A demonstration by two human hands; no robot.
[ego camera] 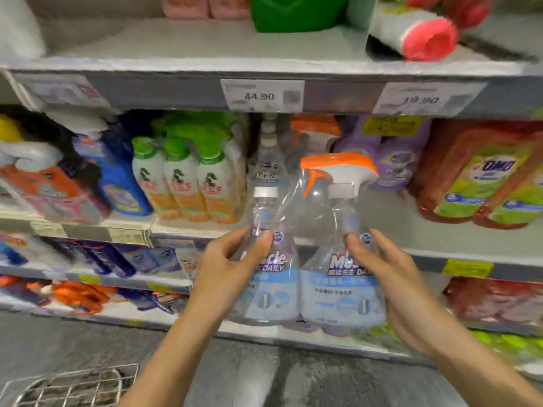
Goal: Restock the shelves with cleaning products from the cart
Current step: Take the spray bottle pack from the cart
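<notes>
Twin pack (311, 289): two clear, waisted plastic bottles bound in glossy transparent film. It is held upright in the air in front of the middle shelf (440, 239), not resting on it. The left bottle has a flat white screw cap (266, 192); the right has an orange-and-white trigger head (338, 168). Both carry pale blue labels, and the liquid is colourless.

Left hand (226, 268) is curled round the left bottle's shoulder, thumb in front. Right hand (385, 274) grips the right bottle likewise.

A similar clear bottle (268, 160) stands on the shelf behind, beside white green-capped bottles (182, 177). Paper price label (262, 95) reads "44.90" on the shelf edge above. A corner of the wire cart (79, 386) shows at lower left.
</notes>
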